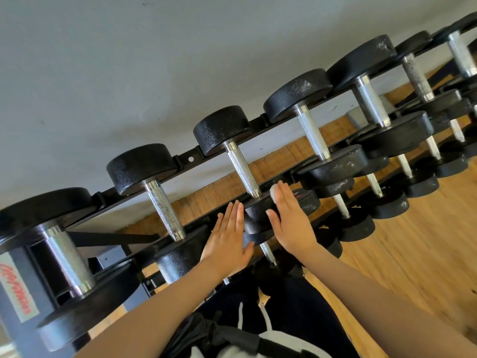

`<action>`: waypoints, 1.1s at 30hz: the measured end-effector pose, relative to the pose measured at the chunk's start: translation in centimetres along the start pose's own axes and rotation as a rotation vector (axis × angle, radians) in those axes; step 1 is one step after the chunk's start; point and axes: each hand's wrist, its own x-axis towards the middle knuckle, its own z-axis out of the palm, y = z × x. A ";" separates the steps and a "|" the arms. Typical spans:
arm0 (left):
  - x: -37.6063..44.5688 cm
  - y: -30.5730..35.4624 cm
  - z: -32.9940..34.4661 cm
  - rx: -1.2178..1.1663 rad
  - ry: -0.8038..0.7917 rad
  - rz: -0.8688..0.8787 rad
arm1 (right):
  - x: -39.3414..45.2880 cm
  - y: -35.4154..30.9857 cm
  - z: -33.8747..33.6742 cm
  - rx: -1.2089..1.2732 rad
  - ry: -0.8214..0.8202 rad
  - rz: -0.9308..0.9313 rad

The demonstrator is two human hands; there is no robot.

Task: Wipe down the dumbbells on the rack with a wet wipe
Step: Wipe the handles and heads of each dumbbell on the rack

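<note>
Both hands flank the near head of one dumbbell (260, 218) on the top tier of the rack (191, 159). Fingers of the left hand (228, 241) are straight and held together, lying flat against the left side of that black head, the thumb reaching under its lower edge. Opposite it, the right hand (290, 223) is also flat with fingers extended, pressing a white wet wipe (274, 193) against the right side of the same head; only a small bunched bit of the wipe shows past the index finger and the rest is hidden under the palm.

That dumbbell's knurled steel handle (242, 169) runs up and back to its far head (222, 129), which rests on the rear rail by the grey wall (129, 60). Similar black round-headed dumbbells sit in a row on either side, their heads growing bigger toward the left. Just right of the wiping hand, the end face of a dumbbell head carries a small red mark (299, 195), too blurred to read. Smaller dumbbells fill a lower tier, running off to the right above the wooden floor (413, 254).

At lower left, the grey rack upright bears a pale label (15, 288) with slanted red lettering; the brand cannot be read with confidence at this angle. Dark clothing with white drawstrings (265, 316) shows at the bottom edge.
</note>
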 end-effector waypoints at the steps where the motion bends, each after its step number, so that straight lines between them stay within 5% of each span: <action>1: 0.0 0.0 0.0 -0.004 0.002 0.000 | 0.0 -0.1 0.0 -0.062 -0.023 -0.125; 4: 0.1 0.1 -0.1 -0.024 0.002 -0.010 | -0.9 0.1 1.0 -0.302 -0.187 -0.518; 7: 0.2 0.1 -0.2 -0.028 -0.012 -0.010 | -1.5 1.4 1.3 -0.445 -0.161 -0.679; 16: 0.2 -0.1 0.1 -0.073 0.022 0.005 | -2.3 2.0 0.9 0.037 0.022 -0.004; 19: 0.2 -0.2 0.2 -0.072 0.033 0.002 | -1.6 1.5 0.9 -0.028 0.002 -0.092; 26: 0.2 0.0 0.0 -0.084 0.020 -0.005 | -1.1 4.9 -0.4 -0.331 -0.115 -0.649; 33: 0.2 0.0 0.1 -0.052 0.028 -0.007 | 0.5 3.2 -0.7 -0.299 -0.105 -0.531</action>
